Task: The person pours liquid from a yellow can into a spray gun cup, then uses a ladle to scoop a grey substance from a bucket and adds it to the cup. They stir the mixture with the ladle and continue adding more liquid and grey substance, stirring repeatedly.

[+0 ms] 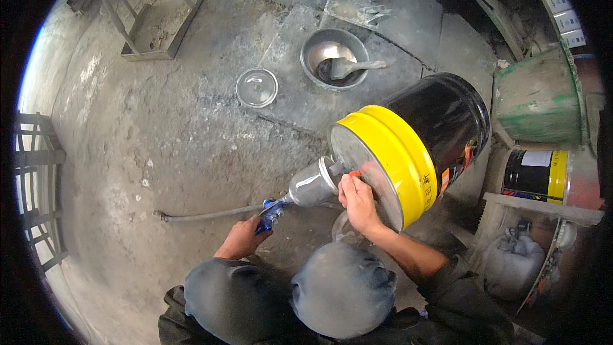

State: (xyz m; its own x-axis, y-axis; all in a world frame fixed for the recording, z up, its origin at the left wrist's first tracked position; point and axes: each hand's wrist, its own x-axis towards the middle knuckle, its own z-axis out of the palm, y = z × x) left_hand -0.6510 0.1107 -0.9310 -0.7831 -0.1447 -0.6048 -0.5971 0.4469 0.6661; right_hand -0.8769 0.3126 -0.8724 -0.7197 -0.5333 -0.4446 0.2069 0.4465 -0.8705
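My left hand (240, 239) is closed round the handle of a blue spray gun (272, 212). Its clear cup (309, 186) is tilted, with the open mouth up against the end of a drum (440, 112) that lies on its side. The drum is black with a wide yellow band. My right hand (359, 204) has its fingers closed on a small red tap handle (355, 173) on the drum's end, just above the cup's rim. Whether liquid runs into the cup I cannot make out.
Beyond the drum stands a grey basin (306, 64) with a flat brush (357, 66) in it. A round clear lid (257, 88) lies on the stained floor beside it. A hose (211, 216) stretches left. Green-streaked bin (533, 99) and wooden crate (543, 207) stand right.
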